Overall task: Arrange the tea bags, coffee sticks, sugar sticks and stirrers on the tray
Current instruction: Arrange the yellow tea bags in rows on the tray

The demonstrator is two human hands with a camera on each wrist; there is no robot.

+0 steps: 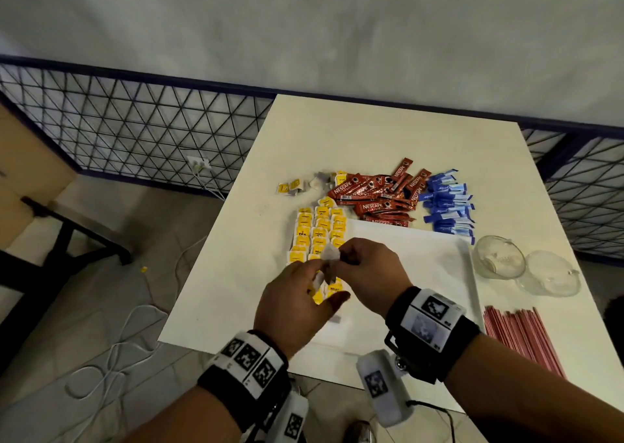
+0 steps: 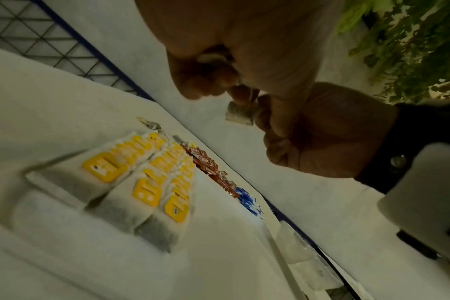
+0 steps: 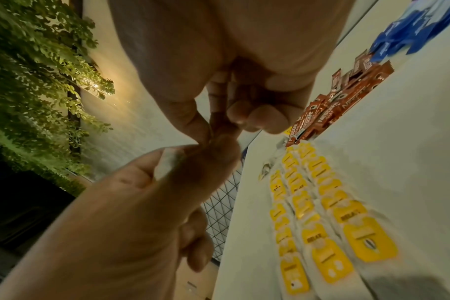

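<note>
Two clear glass bowls (image 1: 499, 257) side by side on white table (image 1: 371, 132); wire-mesh fence (image 1: 135, 125) behind; white cables (image 1: 111, 358), possibly chargers, across tiled floor; leafy plant (image 3: 34, 81).

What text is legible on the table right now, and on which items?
"NESCAFE CLASSIC": red coffee sticks.
"RELAX": yellow tags of the paper tea bags.
"TEA": one yellow tag in the head view.
Blue sugar sticks: white script, too blurred to read.
Wristband markers: patterns only, no words.

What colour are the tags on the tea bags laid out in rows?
Yellow, on the rows of tea bags. It shows best in the right wrist view.
</note>
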